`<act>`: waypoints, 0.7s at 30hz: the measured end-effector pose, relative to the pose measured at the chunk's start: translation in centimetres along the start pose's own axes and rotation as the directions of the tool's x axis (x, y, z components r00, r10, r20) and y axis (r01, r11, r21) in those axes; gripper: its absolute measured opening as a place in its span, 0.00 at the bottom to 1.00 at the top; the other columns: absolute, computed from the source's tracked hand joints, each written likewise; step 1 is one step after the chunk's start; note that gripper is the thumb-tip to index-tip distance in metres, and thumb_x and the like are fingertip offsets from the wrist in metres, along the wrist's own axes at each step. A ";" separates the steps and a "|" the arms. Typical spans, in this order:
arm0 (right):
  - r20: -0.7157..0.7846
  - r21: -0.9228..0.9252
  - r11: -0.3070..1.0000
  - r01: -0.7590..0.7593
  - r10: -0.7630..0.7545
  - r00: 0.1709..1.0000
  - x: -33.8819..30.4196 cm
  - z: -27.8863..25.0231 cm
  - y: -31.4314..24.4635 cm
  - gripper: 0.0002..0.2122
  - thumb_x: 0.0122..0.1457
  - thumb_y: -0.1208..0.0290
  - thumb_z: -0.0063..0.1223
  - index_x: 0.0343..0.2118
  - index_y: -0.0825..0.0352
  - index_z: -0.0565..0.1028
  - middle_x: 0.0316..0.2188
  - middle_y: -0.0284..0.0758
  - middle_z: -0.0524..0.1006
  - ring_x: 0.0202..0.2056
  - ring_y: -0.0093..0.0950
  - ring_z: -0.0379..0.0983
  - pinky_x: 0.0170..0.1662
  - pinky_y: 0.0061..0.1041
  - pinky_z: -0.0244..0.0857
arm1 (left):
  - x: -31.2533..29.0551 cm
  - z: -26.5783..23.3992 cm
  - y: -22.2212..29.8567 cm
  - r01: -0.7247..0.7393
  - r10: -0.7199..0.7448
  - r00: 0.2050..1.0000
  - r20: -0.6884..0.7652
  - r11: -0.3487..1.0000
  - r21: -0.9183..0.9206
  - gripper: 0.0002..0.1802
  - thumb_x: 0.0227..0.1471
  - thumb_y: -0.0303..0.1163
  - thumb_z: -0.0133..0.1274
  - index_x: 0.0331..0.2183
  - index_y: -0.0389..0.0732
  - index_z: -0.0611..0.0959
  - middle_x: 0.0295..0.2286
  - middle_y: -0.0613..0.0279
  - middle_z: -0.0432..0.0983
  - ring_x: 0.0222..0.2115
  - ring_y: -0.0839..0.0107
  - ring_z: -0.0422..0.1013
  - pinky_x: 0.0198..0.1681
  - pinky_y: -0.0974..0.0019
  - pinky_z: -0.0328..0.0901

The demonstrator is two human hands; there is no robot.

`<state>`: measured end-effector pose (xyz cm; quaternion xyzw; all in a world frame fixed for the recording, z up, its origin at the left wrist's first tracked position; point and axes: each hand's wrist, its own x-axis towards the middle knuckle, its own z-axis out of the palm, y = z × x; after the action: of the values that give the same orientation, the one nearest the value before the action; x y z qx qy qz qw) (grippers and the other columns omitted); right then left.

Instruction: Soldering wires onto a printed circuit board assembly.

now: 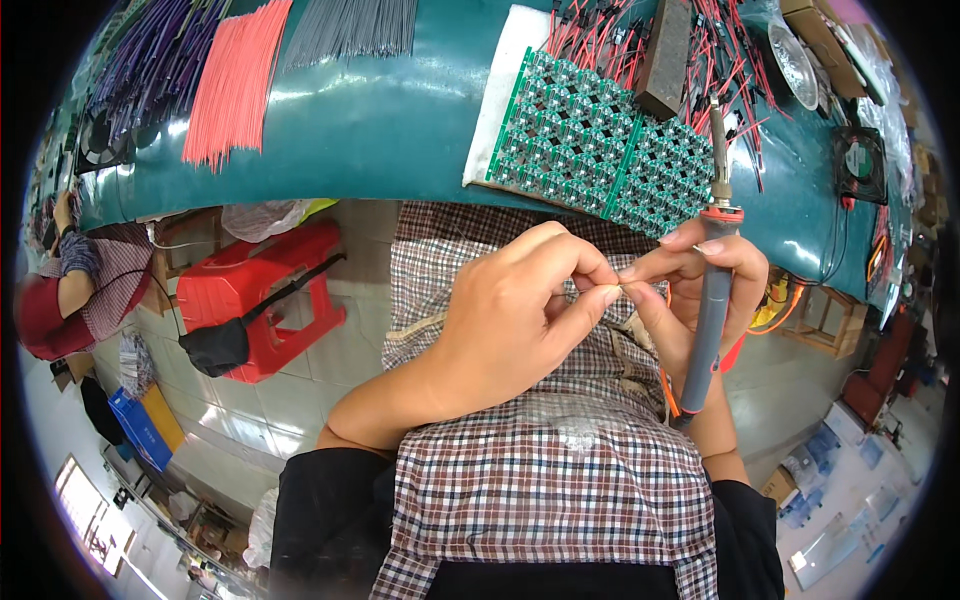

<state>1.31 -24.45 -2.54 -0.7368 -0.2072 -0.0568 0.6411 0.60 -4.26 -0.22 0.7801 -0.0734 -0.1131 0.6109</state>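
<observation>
My left hand point(515, 310) is in front of my chest with thumb and forefinger pinched together. Its fingertips meet those of my right hand point(668, 325), and whatever sits between them is too small to make out. My right hand also holds a soldering iron point(714, 320) with a grey handle and red collar, its metal tip pointing up toward the bench. Just beyond my hands, a panel of green circuit boards point(570, 130) lies on a white pad point(492, 130) at the bench edge. Red and black wires point(600, 40) spread behind the panel.
A dark bar point(664, 60) rests across the wires and the panel's far edge. Bundles of red wires point(235, 85) and grey wires point(352, 30) lie on the green bench point(400, 130). A small fan point(860, 165) stands right. Left are a red stool point(260, 310) and another person's arm point(75, 280).
</observation>
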 end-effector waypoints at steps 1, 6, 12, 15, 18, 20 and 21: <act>-0.026 0.004 1.000 -0.014 0.014 1.000 0.0 0.0 -0.1 0.33 0.47 0.91 0.64 0.53 0.66 0.59 0.42 0.48 0.71 0.37 0.34 0.79 0.38 0.27 0.80 | 0.0 0.0 -0.1 -0.022 0.022 1.000 -0.019 1.000 0.000 0.06 0.52 0.24 0.63 0.32 0.36 0.83 0.29 0.62 0.77 0.25 0.77 0.73 0.25 0.73 0.66; -0.044 -0.037 0.999 -0.027 0.026 0.999 1.1 -0.9 -0.8 0.30 0.47 0.89 0.65 0.52 0.68 0.62 0.37 0.44 0.76 0.36 0.32 0.78 0.39 0.26 0.77 | 0.1 -1.4 0.1 -0.063 0.076 0.993 -0.090 0.988 0.142 0.05 0.49 0.23 0.64 0.30 0.38 0.84 0.28 0.64 0.77 0.20 0.79 0.67 0.23 0.74 0.62; -0.038 -0.297 0.951 0.082 -0.098 0.994 2.0 -2.8 -2.1 0.25 0.64 0.54 0.57 0.51 0.73 0.73 0.33 0.42 0.78 0.30 0.29 0.77 0.38 0.26 0.71 | 1.4 -2.3 -1.1 -0.094 0.247 0.901 -0.357 0.914 0.395 0.05 0.46 0.28 0.66 0.27 0.44 0.83 0.25 0.67 0.74 0.21 0.69 0.72 0.23 0.66 0.65; -0.003 -0.488 0.862 0.135 -0.156 0.988 2.2 -3.4 -3.6 0.31 0.62 0.41 0.52 0.48 0.72 0.77 0.28 0.40 0.78 0.27 0.28 0.75 0.32 0.24 0.69 | 2.1 -2.3 -2.1 -0.126 0.327 0.866 -0.378 0.875 0.467 0.06 0.45 0.23 0.67 0.28 0.39 0.84 0.25 0.66 0.74 0.21 0.80 0.67 0.22 0.74 0.59; 0.163 -0.538 0.793 0.285 -0.234 0.958 2.4 -2.8 -4.1 0.16 0.55 0.63 0.69 0.42 0.68 0.81 0.23 0.36 0.76 0.22 0.28 0.72 0.25 0.23 0.67 | 2.7 -1.5 -3.0 -0.115 0.341 0.844 -0.414 0.869 0.481 0.07 0.43 0.30 0.68 0.25 0.46 0.83 0.23 0.69 0.72 0.19 0.72 0.71 0.21 0.68 0.61; 0.135 -0.532 0.802 0.270 -0.235 0.963 2.1 -1.6 -3.7 0.11 0.53 0.73 0.68 0.39 0.66 0.82 0.23 0.35 0.76 0.20 0.26 0.71 0.25 0.22 0.66 | 3.0 -1.1 -3.2 -0.109 0.340 0.839 -0.425 0.870 0.480 0.07 0.43 0.30 0.68 0.24 0.46 0.83 0.23 0.69 0.72 0.19 0.72 0.71 0.20 0.67 0.61; 0.208 -0.507 0.820 0.267 -0.184 0.961 1.9 -1.7 -3.7 0.14 0.52 0.78 0.66 0.42 0.68 0.79 0.22 0.35 0.76 0.20 0.24 0.72 0.24 0.21 0.67 | 3.1 -1.0 -3.3 -0.107 0.343 0.833 -0.435 0.870 0.481 0.07 0.42 0.29 0.68 0.24 0.47 0.83 0.22 0.70 0.71 0.18 0.73 0.70 0.20 0.67 0.61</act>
<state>1.94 -25.33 1.81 -0.8571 -0.3168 -0.1319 0.3841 3.79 -3.28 -3.48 0.8838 -0.0273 0.1901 0.4265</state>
